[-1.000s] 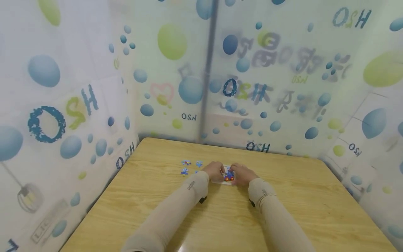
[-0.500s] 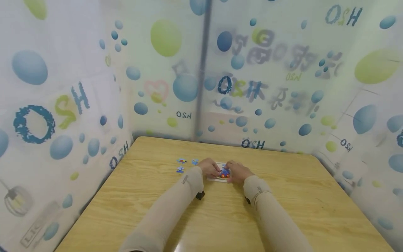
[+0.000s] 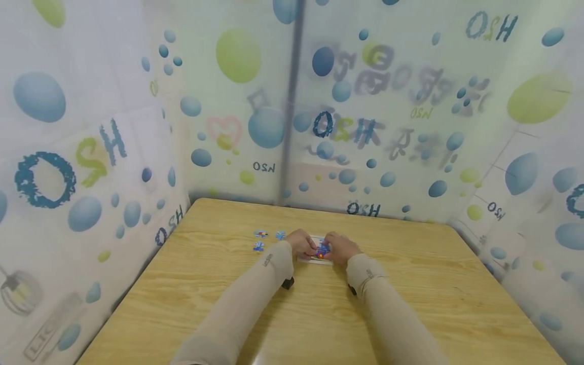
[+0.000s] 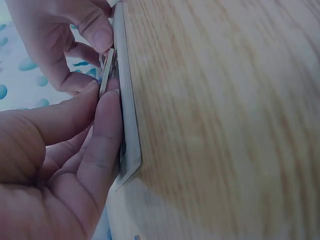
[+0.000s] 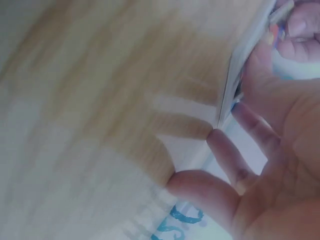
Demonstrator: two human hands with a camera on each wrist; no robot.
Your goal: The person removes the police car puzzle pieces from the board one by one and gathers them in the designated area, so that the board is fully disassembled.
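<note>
**A thin piece (image 4: pixel 106 75) pinched over a small puzzle frame (image 4: pixel 131 115)**

The person's left hand (image 3: pixel 301 242) pinched the piece between thumb and fingertips, tilted on its edge. That hold probably suited something so flat, leaving one end free to meet the frame. The right hand (image 3: pixel 343 248) lay at the frame's right end, thumb reaching inward, its other fingers spaced around the side. I could not tell whether it gripped the frame or only pressed against it; from its place, I judged that it was steadying things against the left hand's push.

Between the hands, brightly coloured picture pieces (image 3: pixel 322 250) lay in the frame, partly hidden by fingers. The frame rested flat on the wooden table (image 3: pixel 456 314), in front of the person, where both arms could meet comfortably.

Beyond the left hand, loose blue pieces (image 3: pixel 258 246) lay on the table, spaced apart, perhaps so each could be told from its neighbours. Pale sleeves (image 3: pixel 248 299) ran back toward the person. Behind everything stood a pale curtain (image 3: pixel 410 56) with blue and green spots and reversed lettering.
</note>
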